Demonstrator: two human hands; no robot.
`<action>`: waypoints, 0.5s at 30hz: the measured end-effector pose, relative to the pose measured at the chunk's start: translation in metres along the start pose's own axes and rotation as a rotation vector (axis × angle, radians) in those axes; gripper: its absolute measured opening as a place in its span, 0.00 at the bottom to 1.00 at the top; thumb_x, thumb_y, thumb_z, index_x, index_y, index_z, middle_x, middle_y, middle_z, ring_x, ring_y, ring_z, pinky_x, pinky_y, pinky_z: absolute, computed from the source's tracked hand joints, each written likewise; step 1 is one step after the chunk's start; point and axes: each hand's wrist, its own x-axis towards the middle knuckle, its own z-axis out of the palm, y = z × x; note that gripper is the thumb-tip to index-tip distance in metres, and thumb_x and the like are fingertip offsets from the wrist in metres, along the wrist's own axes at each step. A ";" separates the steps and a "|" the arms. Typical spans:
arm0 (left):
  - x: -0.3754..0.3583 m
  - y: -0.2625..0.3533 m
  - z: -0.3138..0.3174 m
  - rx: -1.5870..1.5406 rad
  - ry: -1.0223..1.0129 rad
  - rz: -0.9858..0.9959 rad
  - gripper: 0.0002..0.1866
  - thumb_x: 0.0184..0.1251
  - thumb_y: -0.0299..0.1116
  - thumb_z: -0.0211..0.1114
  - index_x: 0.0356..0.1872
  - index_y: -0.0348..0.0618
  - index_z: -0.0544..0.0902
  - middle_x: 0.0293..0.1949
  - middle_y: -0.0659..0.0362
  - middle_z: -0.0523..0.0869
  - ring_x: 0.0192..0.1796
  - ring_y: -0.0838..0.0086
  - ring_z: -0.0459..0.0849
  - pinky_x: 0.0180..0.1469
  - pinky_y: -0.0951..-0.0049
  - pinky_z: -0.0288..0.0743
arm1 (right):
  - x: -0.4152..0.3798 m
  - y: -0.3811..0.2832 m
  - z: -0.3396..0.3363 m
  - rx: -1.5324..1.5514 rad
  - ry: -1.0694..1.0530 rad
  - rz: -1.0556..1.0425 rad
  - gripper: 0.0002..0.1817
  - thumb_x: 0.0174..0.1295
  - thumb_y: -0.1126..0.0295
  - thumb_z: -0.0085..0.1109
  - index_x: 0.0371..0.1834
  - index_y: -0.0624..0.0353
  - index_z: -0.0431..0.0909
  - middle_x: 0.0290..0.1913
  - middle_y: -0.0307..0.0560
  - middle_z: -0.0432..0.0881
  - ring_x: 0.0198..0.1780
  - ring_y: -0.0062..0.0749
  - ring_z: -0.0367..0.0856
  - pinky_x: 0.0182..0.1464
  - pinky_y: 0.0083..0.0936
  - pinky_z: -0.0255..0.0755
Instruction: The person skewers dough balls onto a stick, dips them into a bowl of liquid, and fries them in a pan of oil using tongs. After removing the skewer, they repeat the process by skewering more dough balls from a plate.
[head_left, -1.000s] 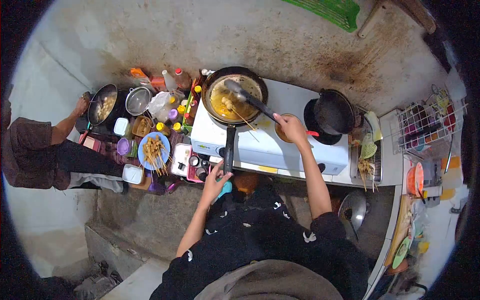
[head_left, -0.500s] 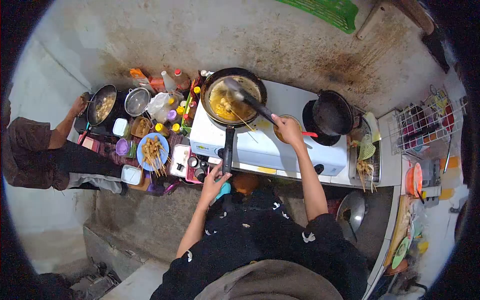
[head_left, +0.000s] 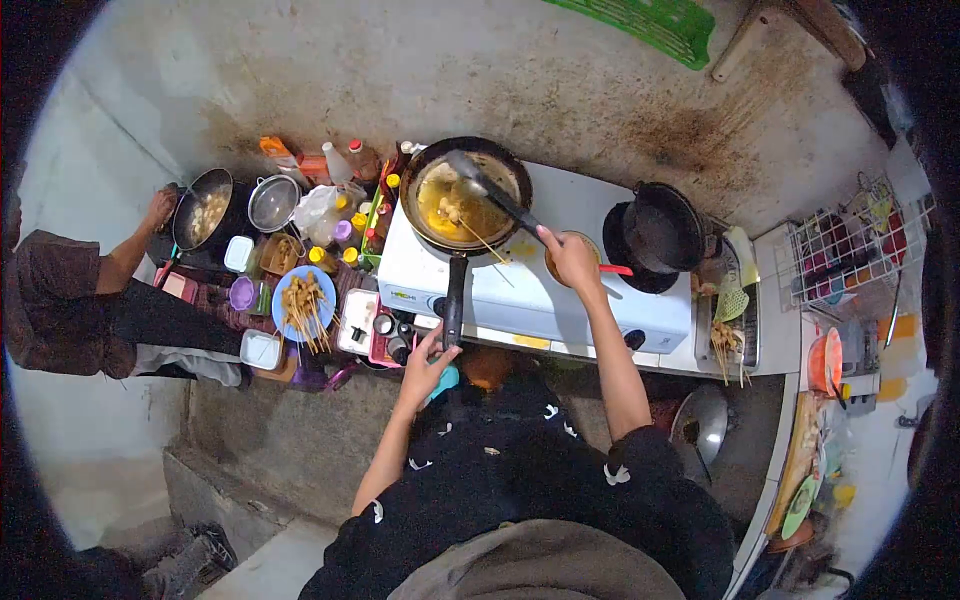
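Overall, a stained wall (head_left: 400,70) backs the smooth white stove (head_left: 575,200); at its left sits a round pan (head_left: 412,175). The left hand (head_left: 424,372) curls around its handle (head_left: 455,295); the right hand (head_left: 573,262) grips a black spatula (head_left: 497,198) near skewered food (head_left: 453,213) in oil (head_left: 436,192).

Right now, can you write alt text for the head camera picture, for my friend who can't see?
A person's right hand holds a black spatula over a frying pan with skewered food on a white stove; the left hand holds the pan's handle. Another person stands at far left.
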 end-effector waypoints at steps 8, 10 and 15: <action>0.000 0.002 0.000 -0.023 0.010 -0.032 0.30 0.60 0.29 0.61 0.63 0.37 0.61 0.36 0.59 0.83 0.39 0.81 0.78 0.46 0.81 0.69 | 0.007 0.004 -0.004 0.005 -0.036 0.030 0.35 0.58 0.39 0.41 0.26 0.65 0.78 0.23 0.63 0.76 0.31 0.54 0.77 0.38 0.40 0.68; -0.001 0.004 -0.001 -0.021 0.007 -0.037 0.30 0.60 0.30 0.61 0.63 0.37 0.61 0.36 0.59 0.83 0.39 0.81 0.78 0.46 0.80 0.69 | 0.006 0.005 -0.006 -0.011 0.006 0.040 0.35 0.58 0.39 0.41 0.26 0.65 0.78 0.23 0.62 0.76 0.30 0.53 0.77 0.37 0.40 0.68; 0.002 -0.006 -0.002 0.035 0.000 0.021 0.28 0.61 0.29 0.60 0.62 0.39 0.62 0.38 0.58 0.82 0.40 0.79 0.80 0.44 0.79 0.70 | -0.003 -0.002 -0.021 0.029 -0.082 0.067 0.33 0.58 0.39 0.42 0.22 0.61 0.80 0.24 0.59 0.79 0.32 0.49 0.78 0.38 0.38 0.68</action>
